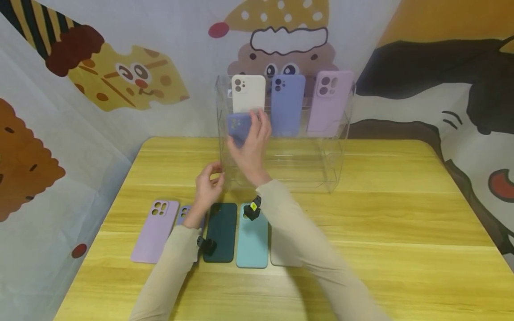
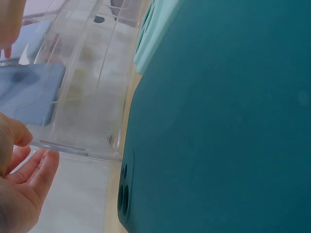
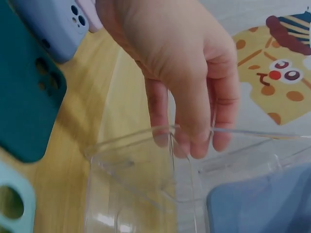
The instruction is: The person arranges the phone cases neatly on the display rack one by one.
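Note:
My right hand (image 1: 254,149) holds a small blue phone case (image 1: 236,125) between thumb and fingers. The case overlaps the lower part of an upright white phone case (image 1: 248,91) in the head view. A clear acrylic display rack (image 1: 281,183) stands at the back of the table. At its left side, my left hand (image 1: 208,186) pinches the edge of the side panel, thumb on one face and fingers on the other. Through the clear plastic in the right wrist view, the blue case (image 3: 265,201) shows inside the rack.
Standing on the rack's upper level are another blue case (image 1: 287,104) and a lilac case (image 1: 330,104). A row in front holds a lilac case (image 1: 154,232), a partly covered blue case, a dark green case (image 1: 221,227), a turquoise case (image 1: 252,245) and a grey case (image 1: 283,252).

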`<action>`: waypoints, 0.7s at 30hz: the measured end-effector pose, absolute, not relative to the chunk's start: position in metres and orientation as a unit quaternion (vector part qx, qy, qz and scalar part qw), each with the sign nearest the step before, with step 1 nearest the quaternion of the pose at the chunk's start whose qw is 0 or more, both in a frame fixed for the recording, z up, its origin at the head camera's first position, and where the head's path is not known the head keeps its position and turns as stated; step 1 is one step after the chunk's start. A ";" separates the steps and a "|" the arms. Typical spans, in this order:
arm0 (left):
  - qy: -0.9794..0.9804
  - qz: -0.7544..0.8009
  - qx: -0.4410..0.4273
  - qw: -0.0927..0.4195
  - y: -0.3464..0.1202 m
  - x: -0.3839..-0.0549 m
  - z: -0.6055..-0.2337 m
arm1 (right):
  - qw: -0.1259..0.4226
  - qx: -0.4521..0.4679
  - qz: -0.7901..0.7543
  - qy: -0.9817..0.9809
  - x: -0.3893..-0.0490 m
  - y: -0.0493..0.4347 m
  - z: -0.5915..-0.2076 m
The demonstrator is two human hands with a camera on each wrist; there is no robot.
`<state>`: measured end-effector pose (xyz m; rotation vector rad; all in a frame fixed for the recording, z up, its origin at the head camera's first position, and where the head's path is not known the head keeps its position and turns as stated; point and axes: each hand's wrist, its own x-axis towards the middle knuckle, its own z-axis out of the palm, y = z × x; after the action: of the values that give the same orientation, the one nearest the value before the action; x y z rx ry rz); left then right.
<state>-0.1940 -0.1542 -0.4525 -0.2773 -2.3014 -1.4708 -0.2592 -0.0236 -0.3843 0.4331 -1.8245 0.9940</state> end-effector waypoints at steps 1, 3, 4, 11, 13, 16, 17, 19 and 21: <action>-0.821 -0.527 -0.098 0.196 -0.154 -0.194 -0.452 | 0.483 0.186 0.416 -0.748 -0.258 -0.020 -0.385; -0.820 -0.529 -0.096 0.195 -0.153 -0.193 -0.452 | 0.476 0.197 0.425 -0.744 -0.255 -0.013 -0.385; -0.821 -0.529 -0.094 0.194 -0.153 -0.193 -0.452 | 0.473 0.201 0.428 -0.743 -0.253 -0.010 -0.385; -0.821 -0.532 -0.087 0.191 -0.153 -0.193 -0.452 | 0.434 0.221 0.449 -0.749 -0.240 0.010 -0.388; -0.820 -0.532 -0.088 0.192 -0.153 -0.193 -0.452 | 0.425 0.226 0.451 -0.752 -0.234 0.014 -0.390; -0.821 -0.529 -0.092 0.194 -0.153 -0.194 -0.453 | 0.413 0.233 0.447 -0.758 -0.227 0.021 -0.394; -0.821 -0.529 -0.093 0.195 -0.153 -0.194 -0.453 | 0.409 0.236 0.449 -0.758 -0.225 0.023 -0.395; -0.821 -0.528 -0.095 0.196 -0.153 -0.194 -0.453 | 0.398 0.238 0.450 -0.763 -0.220 0.026 -0.398; -0.821 -0.529 -0.095 0.195 -0.153 -0.193 -0.453 | 0.387 0.237 0.450 -0.769 -0.215 0.030 -0.401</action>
<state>-0.1933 -0.1530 -0.4526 -0.2669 -2.3001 -1.4812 -0.2152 0.0300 -0.4011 0.6029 -1.9584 1.1456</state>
